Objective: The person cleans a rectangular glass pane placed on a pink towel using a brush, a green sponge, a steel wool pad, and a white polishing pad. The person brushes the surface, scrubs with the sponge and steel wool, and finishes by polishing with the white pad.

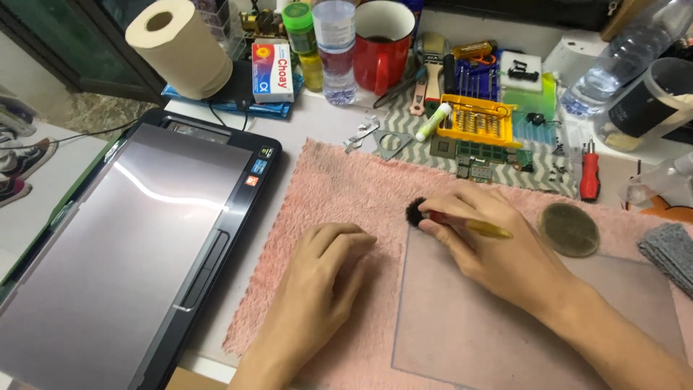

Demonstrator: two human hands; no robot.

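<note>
On a fluffy pink towel, the right hand pinches a slim yellow-handled brush, its black bristle tuft at a thin translucent sheet's corner, while the left hand rests flat, holding nothing.

Lower centre: we see the left hand lying flat on the pink towel, and the right hand pinching a small black brush just beside it; only a narrow gap separates them.
Upper centre of the towel: we find open room for passage.
Left of frame: the laptop bounds the towel's left edge.
Upper band: a paper roll, bottle, red mug and yellow bit tray crowd the far side.
Right: a round disc, red screwdriver and grey cloth obstruct.
</note>
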